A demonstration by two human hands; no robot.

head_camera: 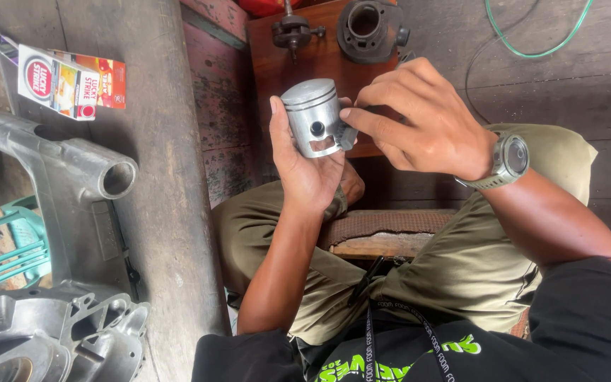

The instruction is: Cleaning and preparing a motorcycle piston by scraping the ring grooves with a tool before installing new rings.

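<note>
A silver metal piston (312,117) with ring grooves and a round pin hole stands upright in my left hand (302,166), which cups it from below and behind. My right hand (419,120), with a grey watch (507,159) on its wrist, touches the piston's right side with its fingertips, pinching near the skirt. Both hands are raised over my lap, above a brown wooden board (298,60).
A dark cylinder barrel (365,28) and a crank part (291,32) lie on the board. At left, a grey engine casing (51,212) and a small red and white box (65,81) rest on a worn plank. A green hose (532,42) curves at top right.
</note>
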